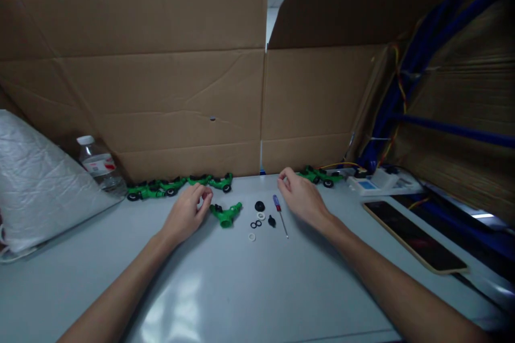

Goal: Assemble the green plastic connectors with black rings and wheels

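Observation:
My left hand (pixel 187 213) rests on the table, fingers curled and thumb tip against the index finger, with nothing visible in it. Just right of it lies a green branched plastic fitting (pixel 226 215). My right hand (pixel 302 196) also rests with curled fingers, apparently holding nothing. Beside it lies a small screwdriver (pixel 277 203) with a purple handle. Between the hands are a black round cap (pixel 259 206), a white ring (pixel 261 216), another white ring (pixel 251 237), two small black rings (pixel 256 224) and a small black knob-like part (pixel 272 221).
Several green fittings with black ends (pixel 161 187) line the back left; more green fittings (pixel 319 176) lie behind my right hand. A water bottle (pixel 100 163) and white sack (pixel 44 187) stand left. A power strip (pixel 382 185) and phone (pixel 416 236) lie right. Cardboard (pixel 181 91) walls the back.

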A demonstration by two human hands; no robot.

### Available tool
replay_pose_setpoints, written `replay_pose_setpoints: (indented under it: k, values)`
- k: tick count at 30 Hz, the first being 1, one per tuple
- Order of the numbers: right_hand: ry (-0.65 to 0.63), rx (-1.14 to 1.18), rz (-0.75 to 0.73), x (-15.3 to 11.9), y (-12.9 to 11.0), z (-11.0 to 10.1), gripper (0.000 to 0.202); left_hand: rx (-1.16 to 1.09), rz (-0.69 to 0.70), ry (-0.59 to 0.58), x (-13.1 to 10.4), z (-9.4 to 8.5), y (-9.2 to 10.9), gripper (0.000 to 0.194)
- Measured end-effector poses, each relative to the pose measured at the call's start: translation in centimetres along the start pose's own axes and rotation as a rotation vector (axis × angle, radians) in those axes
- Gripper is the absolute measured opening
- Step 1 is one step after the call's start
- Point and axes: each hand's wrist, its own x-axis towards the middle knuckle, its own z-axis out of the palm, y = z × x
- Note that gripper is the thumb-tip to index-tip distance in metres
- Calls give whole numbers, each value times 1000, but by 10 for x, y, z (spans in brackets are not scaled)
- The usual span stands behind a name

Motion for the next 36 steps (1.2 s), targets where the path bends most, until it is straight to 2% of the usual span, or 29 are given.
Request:
replay_pose_setpoints:
  k: [2,5,8,11,13,15,19,23,27,31,33,36]
  values:
    - [-34,-83,-34,-18,18,-18,19,-9,-8,-17,0,-3,2,25]
    - [-82,-264,-79,-62,53,-41,26,-3,-5,-41,0,-7,6,24]
    - [-160,-406,-101,-109,86,-49,27,0,6,-50,0,-9,9,24]
    - [-225,-420,-111,-130,108,-48,32,11,8,-49,1,-10,10,25]
    - [-260,-434,-114,-124,115,-45,27,26,11,-57,2,-9,9,26]
    - [-271,-486,-102,-105,118,-43,24,44,20,-67,1,-9,6,28]
    - [-260,-684,66,-58,125,-41,26,74,27,-79,0,-9,0,29]
    - [-277,-762,158,-28,129,-44,36,88,10,-76,-2,-10,-5,31]
    - [-173,-791,172,-13,110,-45,37,72,-1,-105,-3,-12,-5,32]
    - [-161,-590,-52,1,51,-29,24,23,51,-175,-3,-13,-2,35]
    - [-165,-463,-179,7,19,-16,25,5,75,-208,-3,-12,0,37]
    - [-92,-341,-234,13,-11,4,30,-7,83,-226,-3,-11,2,41]
